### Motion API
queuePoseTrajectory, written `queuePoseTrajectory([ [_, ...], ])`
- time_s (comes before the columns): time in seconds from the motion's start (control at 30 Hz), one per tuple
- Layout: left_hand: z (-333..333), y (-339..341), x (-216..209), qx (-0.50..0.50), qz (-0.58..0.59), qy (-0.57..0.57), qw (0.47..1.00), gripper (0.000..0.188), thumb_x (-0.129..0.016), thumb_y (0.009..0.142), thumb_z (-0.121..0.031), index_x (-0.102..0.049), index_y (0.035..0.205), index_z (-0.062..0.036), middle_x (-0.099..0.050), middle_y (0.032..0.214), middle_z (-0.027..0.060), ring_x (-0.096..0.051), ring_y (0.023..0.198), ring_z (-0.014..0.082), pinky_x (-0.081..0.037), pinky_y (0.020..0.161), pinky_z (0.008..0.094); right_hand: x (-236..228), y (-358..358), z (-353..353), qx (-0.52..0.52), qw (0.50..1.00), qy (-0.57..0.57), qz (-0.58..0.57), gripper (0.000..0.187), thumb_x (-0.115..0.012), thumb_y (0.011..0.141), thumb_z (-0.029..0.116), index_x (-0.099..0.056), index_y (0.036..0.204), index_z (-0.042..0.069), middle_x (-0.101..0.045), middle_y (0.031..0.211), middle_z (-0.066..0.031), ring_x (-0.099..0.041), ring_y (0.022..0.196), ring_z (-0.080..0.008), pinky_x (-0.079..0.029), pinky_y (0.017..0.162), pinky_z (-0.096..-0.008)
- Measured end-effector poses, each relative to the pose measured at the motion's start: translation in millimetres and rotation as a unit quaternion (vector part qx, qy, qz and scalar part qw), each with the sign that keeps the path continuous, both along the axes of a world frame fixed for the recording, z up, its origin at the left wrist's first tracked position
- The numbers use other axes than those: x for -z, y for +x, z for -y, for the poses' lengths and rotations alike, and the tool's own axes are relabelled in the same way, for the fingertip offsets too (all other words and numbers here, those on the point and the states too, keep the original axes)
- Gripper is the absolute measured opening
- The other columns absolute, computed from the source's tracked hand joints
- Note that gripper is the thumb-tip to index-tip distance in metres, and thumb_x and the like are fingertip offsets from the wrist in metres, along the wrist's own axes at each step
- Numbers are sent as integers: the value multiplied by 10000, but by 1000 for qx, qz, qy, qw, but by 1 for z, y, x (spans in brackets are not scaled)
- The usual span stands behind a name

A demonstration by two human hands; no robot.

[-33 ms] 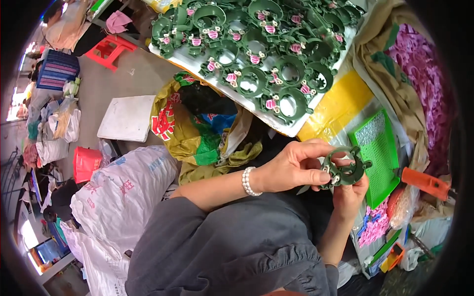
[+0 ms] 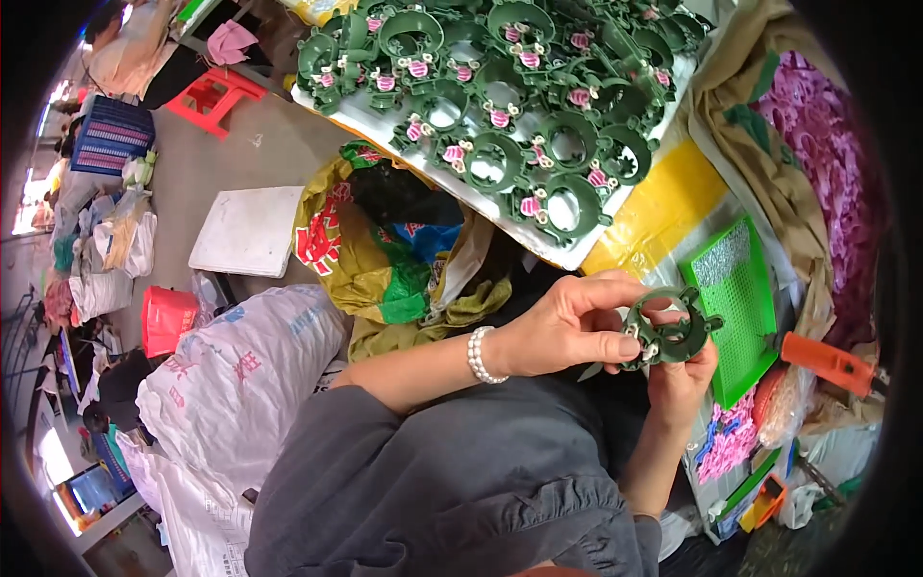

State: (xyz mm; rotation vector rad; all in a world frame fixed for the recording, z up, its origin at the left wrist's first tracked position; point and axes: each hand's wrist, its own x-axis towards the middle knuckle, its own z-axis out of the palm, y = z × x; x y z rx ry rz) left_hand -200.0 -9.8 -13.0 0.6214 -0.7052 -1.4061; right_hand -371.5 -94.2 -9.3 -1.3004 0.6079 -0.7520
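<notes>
My left hand (image 2: 582,329), with a white beaded bracelet at its wrist, pinches a dark green plastic ring-shaped piece (image 2: 694,325) between thumb and fingers. The piece has small knobs on its outside and a pale detail near my left thumb. From below and to the right, my right hand (image 2: 681,383) grips the same piece; its fingertips are partly hidden behind it. Several similar green ring pieces (image 2: 495,162) with pink-striped, cream-coloured figures lie crowded on a white board (image 2: 588,248) beyond my hands.
Right of my hands are a green perforated tray (image 2: 745,332), an orange-handled tool (image 2: 827,361) and small pink pieces (image 2: 731,442). A brown sack (image 2: 726,77) holds purple-pink pieces. Left stand a yellow-green bag (image 2: 361,274), a white sack (image 2: 231,385), a red bucket (image 2: 168,320) and a red stool (image 2: 213,99).
</notes>
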Motion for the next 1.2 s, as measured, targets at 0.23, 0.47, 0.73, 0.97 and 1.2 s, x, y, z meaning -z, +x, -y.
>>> queuePoseTrajectory([
  [0.23, -11, 30, -2, -68, 38, -54, 995, 359, -663, 817, -86, -567, 1156, -16, -466, 1118, 46, -557, 835, 87, -500, 671, 208, -22, 43, 1, -50, 998, -1, -44, 294, -674, 822, 203, -596, 966, -41, -611, 860, -39, -563, 752, -88, -444, 665, -204],
  [0.47, -22, 63, 3, -63, 11, -42, 997, 383, -695, 770, -63, -590, 1132, 10, -524, 1132, 151, -539, 985, 205, -424, 865, 304, -39, 67, 21, -58, 988, -88, -117, 153, -598, 854, 73, -586, 935, -56, -562, 786, -39, -524, 637, -75, -416, 583, -192],
  [0.73, -22, 82, 13, -53, 84, -72, 992, 401, -742, 734, -107, -615, 1094, 17, -568, 1081, 144, -547, 968, 218, -433, 812, 302, -58, 92, 47, -32, 977, -180, -114, 162, -606, 849, 91, -594, 915, -57, -546, 746, -49, -516, 626, -90, -407, 564, -192],
  [0.97, -21, 93, 15, -55, 106, -117, 986, 407, -739, 742, -131, -608, 1096, 22, -579, 1050, 158, -575, 930, 239, -458, 788, 317, -89, 142, 59, -49, 950, -281, -130, 167, -603, 844, 79, -595, 920, -69, -550, 749, -48, -524, 636, -84, -396, 575, -180],
  [1.2, -24, 104, 16, -34, 88, -110, 989, 443, -710, 770, -149, -571, 1144, 45, -579, 1056, 159, -574, 937, 233, -446, 793, 306, -75, 158, 56, -73, 930, -327, -152, 131, -656, 783, 51, -619, 836, -63, -626, 767, -99, -554, 636, -138, -413, 561, -219],
])
